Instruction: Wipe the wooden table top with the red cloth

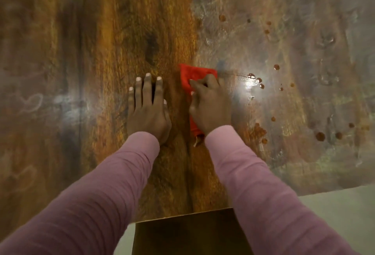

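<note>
Both sleeves (113, 183) pink. L hand (149, 110) flat on table (121, 31), fingers spread, holding nothing. R hand (211, 104) fingers curled, gripping cloth (192, 74) pressed on wood mid-table. Brown drops (257, 81) just right of cloth, more farther out.

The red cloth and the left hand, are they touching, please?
Apart: the head view shows bare wood between the left hand, flat on the table, and the red cloth under the right hand.

Reddish-brown sauce-like droplets (261, 86) dot the surface at right, some near a bright light glare (248, 84). Pale grey-green floor (334, 214) shows below at lower right, w/ a dark brown wooden panel (188, 234) at bottom centre.
</note>
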The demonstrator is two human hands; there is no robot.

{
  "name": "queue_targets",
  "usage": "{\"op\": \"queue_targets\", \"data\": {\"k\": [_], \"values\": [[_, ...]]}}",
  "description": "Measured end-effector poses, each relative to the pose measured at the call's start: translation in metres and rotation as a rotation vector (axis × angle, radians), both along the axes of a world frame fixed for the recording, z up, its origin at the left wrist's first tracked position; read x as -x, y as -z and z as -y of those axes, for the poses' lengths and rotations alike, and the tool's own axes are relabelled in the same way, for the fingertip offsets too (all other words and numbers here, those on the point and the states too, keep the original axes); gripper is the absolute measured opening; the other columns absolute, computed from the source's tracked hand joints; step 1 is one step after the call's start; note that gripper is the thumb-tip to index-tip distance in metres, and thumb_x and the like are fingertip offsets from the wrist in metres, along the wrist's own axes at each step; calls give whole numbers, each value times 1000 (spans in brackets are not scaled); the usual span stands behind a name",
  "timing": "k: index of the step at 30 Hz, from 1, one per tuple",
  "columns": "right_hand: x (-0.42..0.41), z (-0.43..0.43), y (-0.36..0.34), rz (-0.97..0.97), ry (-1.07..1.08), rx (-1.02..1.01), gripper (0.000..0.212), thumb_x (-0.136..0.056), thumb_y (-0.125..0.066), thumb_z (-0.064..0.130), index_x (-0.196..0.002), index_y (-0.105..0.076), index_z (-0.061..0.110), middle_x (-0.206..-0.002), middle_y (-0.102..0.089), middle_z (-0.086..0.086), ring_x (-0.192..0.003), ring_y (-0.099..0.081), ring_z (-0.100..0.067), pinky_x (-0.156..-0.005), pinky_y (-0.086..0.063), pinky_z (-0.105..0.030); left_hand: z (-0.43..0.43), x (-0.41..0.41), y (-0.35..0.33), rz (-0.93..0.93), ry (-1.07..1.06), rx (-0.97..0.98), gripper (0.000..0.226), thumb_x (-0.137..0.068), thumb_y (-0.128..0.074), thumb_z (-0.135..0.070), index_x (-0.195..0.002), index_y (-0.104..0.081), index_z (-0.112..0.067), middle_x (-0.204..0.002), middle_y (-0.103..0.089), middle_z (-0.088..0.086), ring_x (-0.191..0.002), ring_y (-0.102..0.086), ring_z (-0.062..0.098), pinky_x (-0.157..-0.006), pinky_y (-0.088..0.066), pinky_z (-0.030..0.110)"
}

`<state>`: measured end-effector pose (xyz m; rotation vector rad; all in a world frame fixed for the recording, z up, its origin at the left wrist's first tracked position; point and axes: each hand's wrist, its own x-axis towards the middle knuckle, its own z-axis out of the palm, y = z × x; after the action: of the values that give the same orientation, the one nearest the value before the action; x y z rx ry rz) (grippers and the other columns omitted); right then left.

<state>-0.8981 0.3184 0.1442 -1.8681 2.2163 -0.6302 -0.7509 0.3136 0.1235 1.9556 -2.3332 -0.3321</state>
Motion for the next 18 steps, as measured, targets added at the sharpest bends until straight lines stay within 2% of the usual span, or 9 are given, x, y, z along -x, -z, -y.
{"op": "queue_targets", "data": {"k": [2,4,5,7,11,13,15,18], "values": [[27,9,-2,-19,190,-39,35,-82,-48,16,-110,-69,15,-114,-57,-11,-108,-48,-34,-85,-48,-45,8,3,-4,9,51,34,54,-99,-21,-26,-151,-14,-13,-159,-11,11,-147,-3,30,-119,0,45],[45,19,-6,43,480,-73,30,-87,-51,14,-112,-68,18,-124,-51,-9,-115,-43,-31,-93,-45,-45,26,10,-8,-30,20,78,53,-99,-20,-26,-151,-18,-13,-158,-16,10,-147,-6,29,-119,0,43],[46,22,-8,62,558,-79,29,-87,-53,13,-111,-68,19,-124,-50,-8,-116,-42,-30,-94,-44,-44,39,14,-10,-54,-11,90,53,-99,-21,-25,-151,-18,-13,-158,-17,9,-147,-6,28,-119,0,42],[29,21,-10,83,541,-69,28,-86,-53,13,-108,-68,21,-118,-51,-6,-112,-44,-28,-91,-45,-41,67,23,-9,-90,-47,101,52,-100,-23,-24,-150,-19,-12,-158,-18,8,-147,-6,27,-119,0,41],[-3,8,3,65,106,26,34,-76,-55,11,-106,-72,15,-99,-60,-7,-93,-50,-28,-76,-45,-36,105,41,-2,-72,-48,81,52,-100,-23,-22,-151,-17,-12,-159,-13,8,-147,-2,27,-120,0,41],[9,18,4,15,-7,43,34,-76,-56,11,-106,-71,14,-99,-61,-8,-94,-51,-30,-78,-45,-37,108,44,1,-51,-34,70,52,-101,-21,-24,-151,-14,-14,-160,-8,7,-147,2,26,-120,2,41],[28,37,4,-20,106,26,28,-79,-57,11,-104,-71,15,-104,-59,-9,-101,-49,-32,-83,-46,-40,107,44,3,-43,-26,76,52,-101,-20,-24,-152,-13,-15,-160,-6,7,-147,3,25,-119,3,40],[47,68,0,11,436,-12,23,-82,-55,14,-98,-70,16,-111,-56,-8,-109,-45,-30,-86,-47,-43,103,42,4,-48,-19,87,53,-101,-20,-23,-152,-13,-13,-160,-6,7,-147,3,24,-119,5,37]]}}
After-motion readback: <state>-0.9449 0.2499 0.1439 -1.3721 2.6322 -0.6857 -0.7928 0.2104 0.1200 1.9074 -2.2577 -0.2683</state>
